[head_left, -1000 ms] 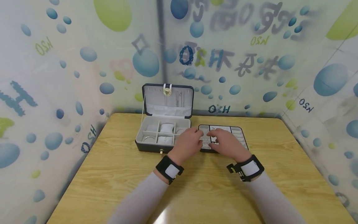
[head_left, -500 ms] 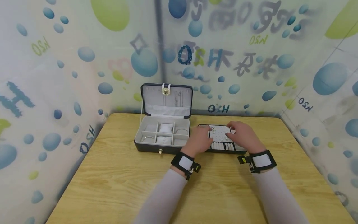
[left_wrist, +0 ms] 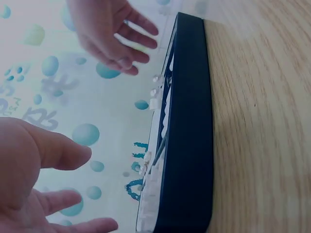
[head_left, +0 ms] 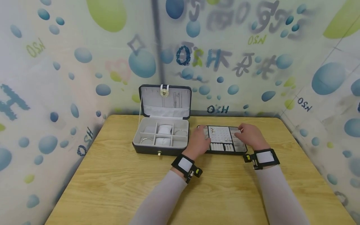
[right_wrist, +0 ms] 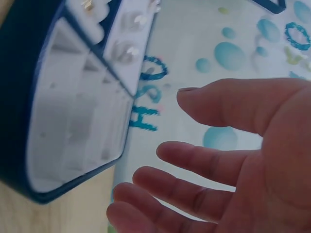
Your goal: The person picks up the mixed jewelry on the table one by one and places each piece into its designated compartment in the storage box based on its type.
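On the table lies a shallow dark jewelry tray (head_left: 225, 152), with a pale earring panel (head_left: 220, 135), a row of ring slots (head_left: 217, 147) and small side compartments. My left hand (head_left: 197, 142) hovers over its left end, thumb and fingers spread and holding nothing in the left wrist view. Over the right end is my right hand (head_left: 251, 136). In the right wrist view the right hand's fingers (right_wrist: 194, 160) are loosely bent and apart from the tray. Pearl-like earrings (right_wrist: 126, 51) sit on the panel. Beside my left hand stands a dark jewelry box (head_left: 157, 149), lid up.
Inside the box are several pale compartments holding bangles (head_left: 180, 131) and white cushions (head_left: 163, 142). Necklaces hang in its raised lid (head_left: 166, 97). The wooden table (head_left: 112, 175) meets a patterned wall (head_left: 242, 103) behind the tray.
My hands have moved apart from over the tray's left and middle parts to its two ends, uncovering the earring panel and ring slots. The box and tray stay in place on the table.
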Action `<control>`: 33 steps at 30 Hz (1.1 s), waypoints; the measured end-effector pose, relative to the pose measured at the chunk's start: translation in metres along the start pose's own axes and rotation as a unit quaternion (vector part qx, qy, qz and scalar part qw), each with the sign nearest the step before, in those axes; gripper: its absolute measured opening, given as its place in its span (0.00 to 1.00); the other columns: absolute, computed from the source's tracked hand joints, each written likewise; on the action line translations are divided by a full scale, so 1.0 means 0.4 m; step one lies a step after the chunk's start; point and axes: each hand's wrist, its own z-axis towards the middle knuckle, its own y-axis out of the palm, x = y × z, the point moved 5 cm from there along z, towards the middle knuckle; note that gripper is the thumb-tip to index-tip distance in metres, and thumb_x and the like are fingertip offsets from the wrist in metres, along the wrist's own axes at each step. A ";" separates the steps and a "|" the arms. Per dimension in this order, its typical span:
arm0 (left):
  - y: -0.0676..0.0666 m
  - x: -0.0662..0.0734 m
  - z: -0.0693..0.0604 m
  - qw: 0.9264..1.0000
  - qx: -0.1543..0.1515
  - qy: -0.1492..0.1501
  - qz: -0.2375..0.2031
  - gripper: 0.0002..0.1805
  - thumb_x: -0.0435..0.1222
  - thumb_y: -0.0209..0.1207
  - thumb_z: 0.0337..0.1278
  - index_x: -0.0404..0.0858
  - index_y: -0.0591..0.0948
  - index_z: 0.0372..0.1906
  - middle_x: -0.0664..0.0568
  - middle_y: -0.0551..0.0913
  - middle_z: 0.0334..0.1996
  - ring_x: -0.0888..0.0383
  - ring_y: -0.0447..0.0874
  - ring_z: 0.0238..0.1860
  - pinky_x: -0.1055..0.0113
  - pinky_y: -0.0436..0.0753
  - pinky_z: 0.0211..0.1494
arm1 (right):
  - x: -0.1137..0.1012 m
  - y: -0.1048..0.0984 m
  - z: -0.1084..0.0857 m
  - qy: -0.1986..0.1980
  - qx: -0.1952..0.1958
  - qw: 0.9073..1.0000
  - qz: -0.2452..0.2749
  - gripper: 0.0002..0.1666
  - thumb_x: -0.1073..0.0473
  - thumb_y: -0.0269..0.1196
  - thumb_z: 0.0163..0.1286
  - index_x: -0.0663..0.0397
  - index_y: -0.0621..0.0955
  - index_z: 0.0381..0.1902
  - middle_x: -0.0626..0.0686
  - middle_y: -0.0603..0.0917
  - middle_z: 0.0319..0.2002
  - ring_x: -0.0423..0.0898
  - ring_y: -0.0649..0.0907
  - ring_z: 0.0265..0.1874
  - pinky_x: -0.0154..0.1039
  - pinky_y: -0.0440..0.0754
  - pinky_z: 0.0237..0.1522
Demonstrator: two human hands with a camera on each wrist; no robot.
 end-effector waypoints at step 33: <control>0.039 -0.026 -0.015 0.993 -0.025 -0.096 0.067 0.43 0.53 0.64 0.69 0.20 0.70 0.70 0.31 0.78 0.62 0.42 0.82 0.60 0.51 0.84 0.63 | 0.091 0.089 0.024 0.093 -0.095 0.990 0.035 0.26 0.40 0.61 0.72 0.56 0.79 0.25 0.51 0.75 0.21 0.48 0.77 0.22 0.39 0.70 0.25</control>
